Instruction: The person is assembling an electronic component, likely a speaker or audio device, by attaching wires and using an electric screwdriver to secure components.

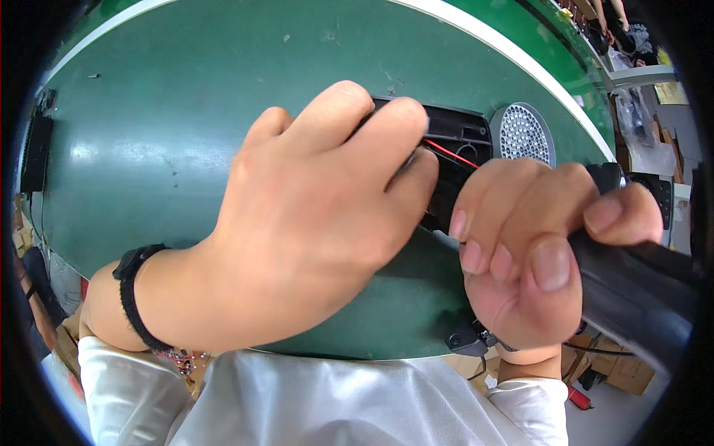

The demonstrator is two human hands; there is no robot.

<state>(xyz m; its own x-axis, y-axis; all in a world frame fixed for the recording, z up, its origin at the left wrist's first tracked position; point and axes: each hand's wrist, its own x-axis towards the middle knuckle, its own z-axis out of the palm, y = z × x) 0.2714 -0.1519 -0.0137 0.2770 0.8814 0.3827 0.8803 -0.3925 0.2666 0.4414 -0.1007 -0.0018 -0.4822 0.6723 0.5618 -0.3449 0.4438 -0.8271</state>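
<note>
A long black plastic housing (471, 128) runs from the middle of the table toward the right edge of the view. Its near part is an open shell, with a thin red wire (454, 154) lying across it. My left hand (312, 193), a black band at its wrist, has its fingers curled over the shell's left end. My right hand (520, 245) is closed round the housing further right, thumb toward me, and a thick black section (632, 290) passes out beyond it. Both hands hide much of the housing, including whatever lies under my fingers.
A round grey disc (523, 135) with a grid of shiny dots lies just beyond my right hand on the green table (186, 97). A small black part (467, 340) sits at the near edge. Another black object (37, 152) stands far left. A person's hands (613, 30) show top right.
</note>
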